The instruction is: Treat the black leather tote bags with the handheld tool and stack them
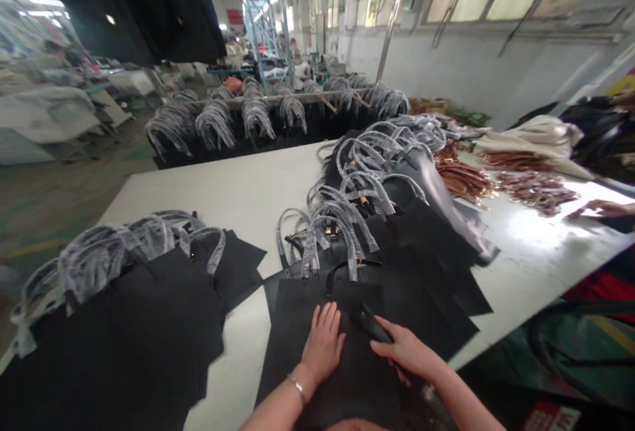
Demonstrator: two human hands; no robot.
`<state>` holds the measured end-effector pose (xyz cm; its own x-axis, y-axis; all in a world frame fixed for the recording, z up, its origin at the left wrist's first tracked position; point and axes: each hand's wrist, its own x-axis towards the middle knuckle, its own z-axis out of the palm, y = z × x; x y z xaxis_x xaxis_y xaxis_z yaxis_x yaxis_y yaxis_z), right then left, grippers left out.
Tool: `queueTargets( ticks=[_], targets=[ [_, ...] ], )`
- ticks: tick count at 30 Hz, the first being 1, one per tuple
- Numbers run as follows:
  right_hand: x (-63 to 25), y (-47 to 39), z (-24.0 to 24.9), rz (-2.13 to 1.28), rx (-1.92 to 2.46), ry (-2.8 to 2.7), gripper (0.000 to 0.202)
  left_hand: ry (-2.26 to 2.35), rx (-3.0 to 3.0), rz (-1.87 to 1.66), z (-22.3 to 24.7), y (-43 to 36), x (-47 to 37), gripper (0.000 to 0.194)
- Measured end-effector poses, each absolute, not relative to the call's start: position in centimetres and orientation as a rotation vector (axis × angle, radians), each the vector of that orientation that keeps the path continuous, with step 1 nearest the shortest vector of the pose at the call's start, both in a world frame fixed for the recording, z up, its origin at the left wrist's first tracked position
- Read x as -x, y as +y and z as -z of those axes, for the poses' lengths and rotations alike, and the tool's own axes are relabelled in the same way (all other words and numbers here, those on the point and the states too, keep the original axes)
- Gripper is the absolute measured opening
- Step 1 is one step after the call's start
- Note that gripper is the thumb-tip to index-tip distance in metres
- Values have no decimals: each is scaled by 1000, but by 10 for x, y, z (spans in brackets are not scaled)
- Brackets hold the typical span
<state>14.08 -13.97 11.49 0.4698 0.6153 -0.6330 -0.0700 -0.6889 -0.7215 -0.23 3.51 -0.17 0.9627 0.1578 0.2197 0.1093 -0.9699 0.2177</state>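
Note:
A black bag panel with plastic-wrapped handles lies flat in front of me, on top of more black panels. My left hand rests on it, palm down with the fingers stretched out, just below a short black strap. To the right, my right hand is wrapped round a black handheld tool, whose far end is over the panel. The lower part of the tool is hidden by the hand and blurred.
Stacked black bags lie at the left of the white table. Brown straps are at the right, near another person's hand. Bags with wrapped handles hang behind the table; dark bags hang upper left.

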Motion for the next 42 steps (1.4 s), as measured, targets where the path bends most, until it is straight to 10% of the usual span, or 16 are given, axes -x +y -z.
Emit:
queueTargets(
  ticks=[34,42],
  targets=[
    [-135,-21,-110,-1372,2059,-556,67,166,-2740,-383,0,33,8,18],
    [-171,-115,-135,-1077,2106,-247,75,182,-2723,-303,-11,36,8,25]
  ],
)
